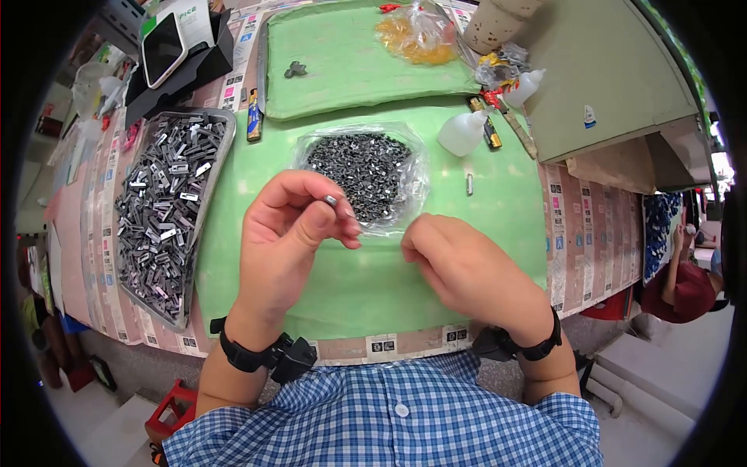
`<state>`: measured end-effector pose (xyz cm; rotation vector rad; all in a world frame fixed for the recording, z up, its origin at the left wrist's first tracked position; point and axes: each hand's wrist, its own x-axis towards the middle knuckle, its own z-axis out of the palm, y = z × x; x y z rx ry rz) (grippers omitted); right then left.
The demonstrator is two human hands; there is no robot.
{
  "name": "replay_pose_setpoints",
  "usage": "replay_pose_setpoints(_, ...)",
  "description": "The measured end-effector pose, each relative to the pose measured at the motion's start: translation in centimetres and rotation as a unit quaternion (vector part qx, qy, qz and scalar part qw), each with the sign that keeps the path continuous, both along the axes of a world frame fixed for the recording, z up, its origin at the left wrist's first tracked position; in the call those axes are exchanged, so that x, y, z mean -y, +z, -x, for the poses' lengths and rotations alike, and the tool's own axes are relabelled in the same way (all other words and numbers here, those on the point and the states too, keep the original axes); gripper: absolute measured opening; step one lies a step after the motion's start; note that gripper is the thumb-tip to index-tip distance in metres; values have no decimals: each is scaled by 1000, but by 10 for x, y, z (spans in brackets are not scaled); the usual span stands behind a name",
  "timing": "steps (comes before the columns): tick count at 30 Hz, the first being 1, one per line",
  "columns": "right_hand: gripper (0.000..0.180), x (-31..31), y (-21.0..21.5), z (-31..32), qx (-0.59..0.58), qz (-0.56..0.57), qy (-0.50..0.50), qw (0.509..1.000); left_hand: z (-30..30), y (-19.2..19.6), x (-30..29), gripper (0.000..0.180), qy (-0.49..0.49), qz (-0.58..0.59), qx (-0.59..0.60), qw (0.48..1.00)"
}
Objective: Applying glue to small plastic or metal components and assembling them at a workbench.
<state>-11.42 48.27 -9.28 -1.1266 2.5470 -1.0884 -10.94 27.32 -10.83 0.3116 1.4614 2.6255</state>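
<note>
While a small grey piece [331, 201] sits just left of centre, pinched by your left hand [284, 233], you seem to be handling it singly; the next move likely calls for steadiness. Your right hand [451, 257] curls inward, any grip hidden. Black parts [364, 167] lie just above.

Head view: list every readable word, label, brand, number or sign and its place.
Wording isn't copied here, only located.
White and green card, upper left: large lettering, partly covered.
Pinkish table covering with white strips: small repeated print, largely unreadable.
Slim yellow and blue tube: too small to read.
White and blue sticker on boxy greenish cabinet: too small.
</note>
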Motion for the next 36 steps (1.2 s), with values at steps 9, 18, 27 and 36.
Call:
replay_pose_setpoints(9,14,-11,-13,-16,31,-72,-79,994,-1,7,1,16,16,23,-21,999)
replay_pose_setpoints(18,16,-34,-8,-6,51,-22,-7,998,-3,4,1,16,13,32,-26,999)
replay_pose_setpoints(27,13,-29,-18,6,29,-14,69,997,-2,3,1,17,9,27,-18,999)
replay_pose_setpoints(36,18,-24,-18,6,75,7,33,997,2,1,3,16,5,-14,-20,1000)
